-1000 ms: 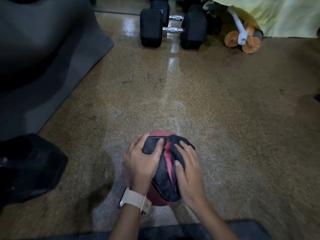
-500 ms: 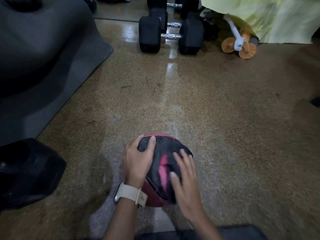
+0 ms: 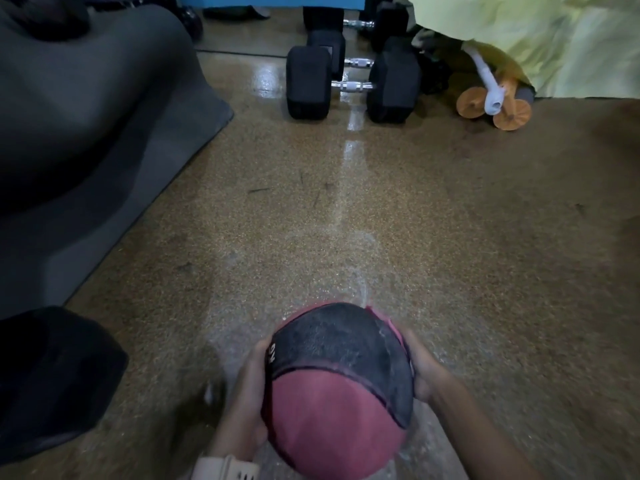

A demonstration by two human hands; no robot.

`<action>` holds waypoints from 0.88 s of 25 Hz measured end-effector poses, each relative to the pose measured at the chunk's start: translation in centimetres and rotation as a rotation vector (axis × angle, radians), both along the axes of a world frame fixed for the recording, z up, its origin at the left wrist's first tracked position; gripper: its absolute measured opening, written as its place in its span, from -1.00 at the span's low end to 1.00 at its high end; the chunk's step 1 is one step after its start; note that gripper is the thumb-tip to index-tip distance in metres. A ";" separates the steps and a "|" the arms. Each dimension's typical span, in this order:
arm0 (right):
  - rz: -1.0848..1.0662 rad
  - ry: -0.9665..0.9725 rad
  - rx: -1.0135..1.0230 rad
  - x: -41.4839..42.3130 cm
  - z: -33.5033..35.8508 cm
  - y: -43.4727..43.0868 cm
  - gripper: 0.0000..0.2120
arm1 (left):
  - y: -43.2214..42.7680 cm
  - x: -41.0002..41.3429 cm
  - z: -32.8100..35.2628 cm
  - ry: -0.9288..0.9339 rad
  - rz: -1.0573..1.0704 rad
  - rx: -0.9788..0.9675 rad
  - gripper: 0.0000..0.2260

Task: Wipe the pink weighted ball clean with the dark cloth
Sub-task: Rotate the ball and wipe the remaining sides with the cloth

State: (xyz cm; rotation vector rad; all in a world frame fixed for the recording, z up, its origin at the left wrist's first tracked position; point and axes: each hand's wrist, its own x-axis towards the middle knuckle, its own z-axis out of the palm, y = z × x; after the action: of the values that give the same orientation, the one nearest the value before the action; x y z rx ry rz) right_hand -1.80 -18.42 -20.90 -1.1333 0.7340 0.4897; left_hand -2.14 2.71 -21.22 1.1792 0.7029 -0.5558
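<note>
The pink weighted ball [image 3: 329,427] has black textured panels and white "KG" lettering. It is raised off the speckled floor, close under the camera. My left hand [image 3: 247,396], with a beige watch on its wrist, presses against its left side. On the opposite side my right hand [image 3: 424,368] cups the ball. A thin pinkish edge [image 3: 391,329] sticks out by my right fingers. I cannot tell the dark cloth apart from the ball's black panels.
Black hex dumbbells [image 3: 353,86] stand at the far middle. An orange-wheeled roller [image 3: 495,107] and a yellow sheet [image 3: 540,43] lie far right. A grey mat [image 3: 104,161] covers the left, with a black object [image 3: 52,375] at near left.
Both hands slid from the top of the ball to its sides. The ball has turned and come up towards the camera, so a broad pink panel now faces me.
</note>
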 end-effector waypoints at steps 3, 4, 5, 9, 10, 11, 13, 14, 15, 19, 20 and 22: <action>-0.007 0.002 -0.009 1.5 -0.8 0.1 -0.64 | -0.3 0.3 0.2 -0.127 -0.174 0.277 -0.64; 0.003 -0.053 -0.098 1.8 -0.3 0.4 -0.66 | -0.7 0.5 0.3 -0.225 -0.272 0.439 -0.56; 0.042 -0.156 -0.283 1.9 0.0 0.9 -0.68 | -1.1 0.7 0.2 -0.340 -0.353 0.618 -0.43; 0.371 -0.756 -1.222 -4.1 -0.2 5.3 -0.52 | -1.7 2.5 -0.4 -0.528 -0.233 0.704 -0.41; 0.387 -0.844 -1.232 -6.4 -0.8 5.8 -0.52 | -1.7 2.8 -0.4 -0.506 -0.218 0.679 -0.43; 0.340 -0.856 -1.167 -7.8 -1.3 5.6 -0.52 | -1.5 2.6 -0.4 -0.484 -0.203 0.662 -0.45; 0.126 -0.672 -0.922 -7.3 -1.7 3.9 -0.54 | -1.6 1.9 -0.1 -0.479 -0.228 0.660 -0.42; 0.052 -0.566 -0.859 -5.5 -1.9 3.0 -0.56 | -2.0 1.6 0.2 -0.476 -0.250 0.681 -0.37; 0.050 -0.475 -0.849 -3.1 -1.2 2.6 -0.61 | -2.3 1.4 0.2 -0.464 -0.266 0.711 -0.32; 0.429 -0.665 -1.395 -1.8 1.4 6.1 -0.53 | -2.8 1.6 0.1 -0.401 -0.199 0.721 -0.36; 0.488 -0.764 -1.459 -3.6 0.9 6.7 -0.53 | -2.7 1.7 -0.1 -0.409 -0.194 0.694 -0.40; 0.457 -0.836 -1.346 -6.8 -0.3 5.8 -0.56 | -2.3 1.5 -0.2 -0.433 -0.163 0.664 -0.39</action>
State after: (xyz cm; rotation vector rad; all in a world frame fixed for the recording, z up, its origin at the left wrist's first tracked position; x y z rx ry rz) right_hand -8.64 -12.57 -21.16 -2.5630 -0.0620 -0.2388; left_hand -0.63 0.39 -21.41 1.9175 0.4208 -0.1762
